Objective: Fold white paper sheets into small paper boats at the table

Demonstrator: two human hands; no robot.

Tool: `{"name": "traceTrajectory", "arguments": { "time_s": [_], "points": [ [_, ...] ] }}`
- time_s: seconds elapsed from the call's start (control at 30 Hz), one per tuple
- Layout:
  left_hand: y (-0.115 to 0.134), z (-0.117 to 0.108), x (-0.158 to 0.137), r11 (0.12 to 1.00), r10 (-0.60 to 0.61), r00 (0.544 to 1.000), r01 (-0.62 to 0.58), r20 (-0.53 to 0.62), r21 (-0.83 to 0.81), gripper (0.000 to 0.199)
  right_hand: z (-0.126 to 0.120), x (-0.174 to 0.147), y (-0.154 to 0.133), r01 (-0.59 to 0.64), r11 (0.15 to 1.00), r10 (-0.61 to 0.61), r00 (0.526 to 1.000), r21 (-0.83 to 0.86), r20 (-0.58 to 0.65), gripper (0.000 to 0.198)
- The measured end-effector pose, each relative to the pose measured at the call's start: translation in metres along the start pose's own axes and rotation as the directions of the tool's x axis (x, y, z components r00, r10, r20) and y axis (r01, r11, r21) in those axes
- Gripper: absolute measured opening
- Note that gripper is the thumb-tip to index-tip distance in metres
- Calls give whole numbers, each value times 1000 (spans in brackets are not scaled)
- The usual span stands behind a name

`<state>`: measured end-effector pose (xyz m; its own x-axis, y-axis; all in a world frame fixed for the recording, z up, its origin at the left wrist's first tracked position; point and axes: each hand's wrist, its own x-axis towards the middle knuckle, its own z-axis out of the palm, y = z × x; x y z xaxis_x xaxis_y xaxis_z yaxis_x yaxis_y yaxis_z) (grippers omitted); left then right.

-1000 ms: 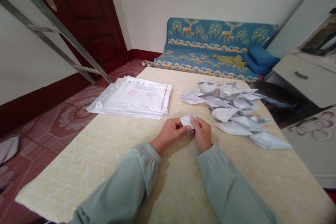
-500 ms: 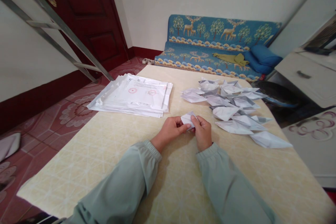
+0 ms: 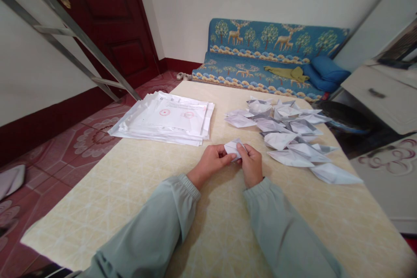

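Observation:
A small piece of folded white paper (image 3: pixel 232 145) is held between my two hands over the middle of the table. My left hand (image 3: pixel 213 159) pinches its left side, thumb lying along the lower edge. On the right side, my right hand (image 3: pixel 251 163) grips it with the thumb on top. The fingers beneath the paper are mostly hidden. To the right lie several folded paper boats (image 3: pixel 289 158) with pointed ends, some overlapping. A stack of printed paper sheets (image 3: pixel 177 117) with red stamps lies beyond my left hand.
The table (image 3: pixel 97 208) has a pale yellow patterned cover. Past its far edge stands a blue sofa (image 3: pixel 257 58) with deer patterns. A metal ladder (image 3: pixel 78 37) leans at the left by a dark red door (image 3: pixel 104 4). White cabinets (image 3: pixel 387 95) stand on the right.

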<state>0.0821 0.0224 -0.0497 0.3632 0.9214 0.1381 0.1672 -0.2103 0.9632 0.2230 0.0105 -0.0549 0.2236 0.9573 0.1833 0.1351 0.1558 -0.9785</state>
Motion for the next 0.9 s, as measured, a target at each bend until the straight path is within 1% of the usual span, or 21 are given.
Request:
{"name": "traceTrajectory", "arguments": {
  "time_s": [0.17,0.47,0.73,0.9],
  "points": [
    [1,-1,0,999,-21,1000,20,-6,-34,35,-1,-1,-1,35,999,-34,999,-31,19,35],
    [2,-1,0,1000,-24,1000,24,-13,8,34,-1,1,0,77,993,-76,997,-91,17,35],
    [4,-1,0,999,-34,999,35,8,-41,35,-1,0,-1,63,996,-60,998,-69,34,33],
    [4,-1,0,999,-26,1000,27,13,-41,34,-1,0,0,53,997,-52,998,-49,31,33]
  ]
}}
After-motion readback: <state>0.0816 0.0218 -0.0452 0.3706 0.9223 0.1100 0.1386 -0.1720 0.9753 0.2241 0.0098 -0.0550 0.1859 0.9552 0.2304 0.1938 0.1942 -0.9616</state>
